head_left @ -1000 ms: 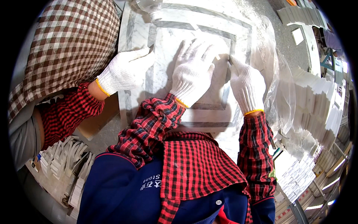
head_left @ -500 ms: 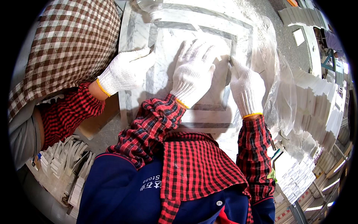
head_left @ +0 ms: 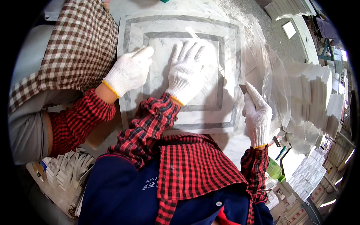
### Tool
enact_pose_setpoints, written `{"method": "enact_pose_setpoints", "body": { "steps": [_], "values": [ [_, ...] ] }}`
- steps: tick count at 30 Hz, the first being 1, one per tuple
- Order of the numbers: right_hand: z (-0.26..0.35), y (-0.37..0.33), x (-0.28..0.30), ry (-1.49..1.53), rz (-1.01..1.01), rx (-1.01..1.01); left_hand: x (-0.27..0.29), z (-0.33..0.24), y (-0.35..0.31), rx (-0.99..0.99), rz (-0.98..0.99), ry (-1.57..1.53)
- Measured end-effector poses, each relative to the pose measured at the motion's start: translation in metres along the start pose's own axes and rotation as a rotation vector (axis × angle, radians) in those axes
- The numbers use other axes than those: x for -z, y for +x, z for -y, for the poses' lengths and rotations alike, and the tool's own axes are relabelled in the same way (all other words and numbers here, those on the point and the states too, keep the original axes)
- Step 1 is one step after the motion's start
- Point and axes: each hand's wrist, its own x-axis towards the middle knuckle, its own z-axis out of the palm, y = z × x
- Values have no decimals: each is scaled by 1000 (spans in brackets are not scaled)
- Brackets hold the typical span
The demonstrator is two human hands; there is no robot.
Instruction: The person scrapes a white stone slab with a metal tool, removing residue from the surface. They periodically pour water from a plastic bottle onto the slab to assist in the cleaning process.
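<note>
My left hand [head_left: 186, 71], in a white knitted glove, lies flat with fingers spread on a white veined marble panel [head_left: 165, 80] inlaid with grey stone bands. My right hand [head_left: 258, 118], gloved too, is raised over the panel's right edge and grips a small dark flat blade [head_left: 243, 89], whose tip sticks out past the fingers. At the panel's left side, a co-worker's gloved hand [head_left: 130, 71] is held over the border with its fingers curled; what it holds, if anything, cannot be made out. A bright white strip [head_left: 191, 32] crosses the far inlay band.
A co-worker in a brown checked apron [head_left: 80, 45] stands close on the left. Clear plastic sheeting [head_left: 275, 80] bunches along the right side. Stacks of white stone slabs [head_left: 309, 90] stand beyond it. A green bottle [head_left: 275, 170] is near my right forearm, and stone strips [head_left: 69, 172] lie lower left.
My right hand has drawn back from the inner inlay band toward the right and nearer me, baring the blade. My left hand stays flat on the panel. The co-worker's fingers have curled in.
</note>
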Motion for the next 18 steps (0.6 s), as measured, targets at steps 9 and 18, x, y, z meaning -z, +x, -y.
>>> {"method": "enact_pose_setpoints", "body": {
  "steps": [9, 18],
  "values": [
    [-16, -22, -30, 124, 100, -29, -19, 24, 50, -381, 43, 0],
    [-15, -36, -43, 345, 275, -240, 1, 13, 17, -136, 7, -492]
  ]
}}
